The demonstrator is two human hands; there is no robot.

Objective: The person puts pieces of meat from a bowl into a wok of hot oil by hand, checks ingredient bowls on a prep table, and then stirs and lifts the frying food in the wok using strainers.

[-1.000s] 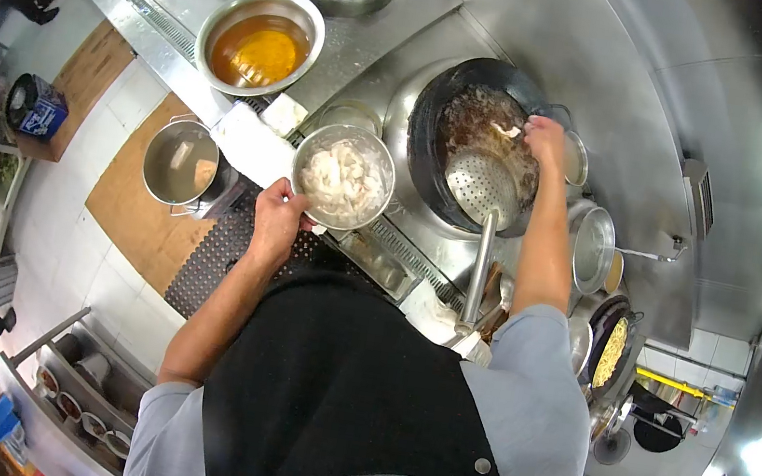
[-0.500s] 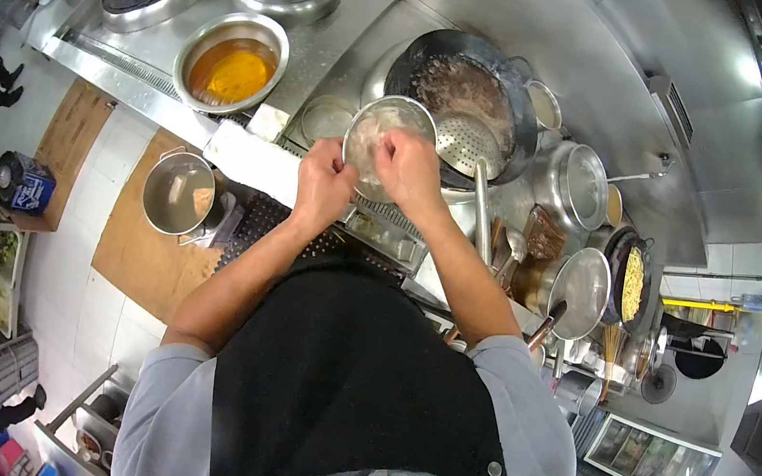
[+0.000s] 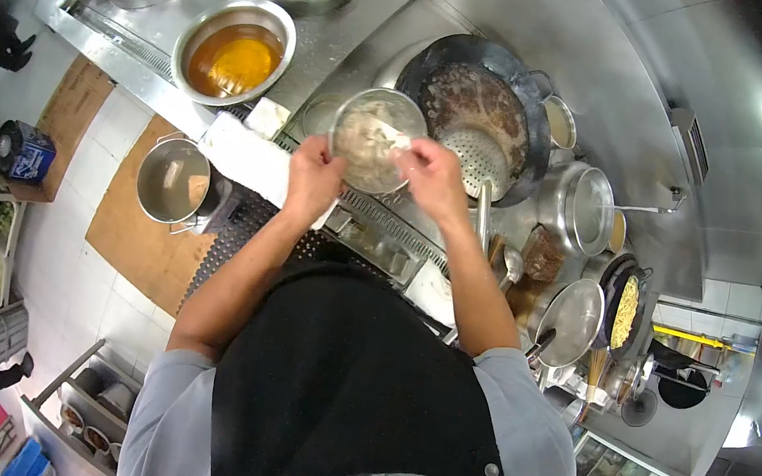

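A round metal bowl (image 3: pixel 338 117) is held over the front edge of the stove, with pale, wet-looking food (image 3: pixel 369 151) inside. My left hand (image 3: pixel 313 178) is closed on the bowl's near left rim. At the bowl's right side, my right hand (image 3: pixel 437 184) pinches a whitish piece (image 3: pixel 398 141) whose kind is not clear. Just beyond the bowl sits a dark wok (image 3: pixel 415 66) with bubbling brownish liquid (image 3: pixel 478 101). A perforated strainer ladle (image 3: pixel 476 157) rests in the wok, its handle pointing toward me.
On the left, a metal basin (image 3: pixel 184 59) holds amber liquid. A white cloth (image 3: pixel 246 159) lies along the stove edge. Below it, a pot (image 3: pixel 147 181) contains liquid and chunks. To the right are a steel pan (image 3: pixel 573 324) and a wok of yellow noodle-like food (image 3: pixel 625 311).
My right hand has moved from inside the bowl to its right side, and a whitish piece now shows at its fingers. The bowl tilts more toward me.
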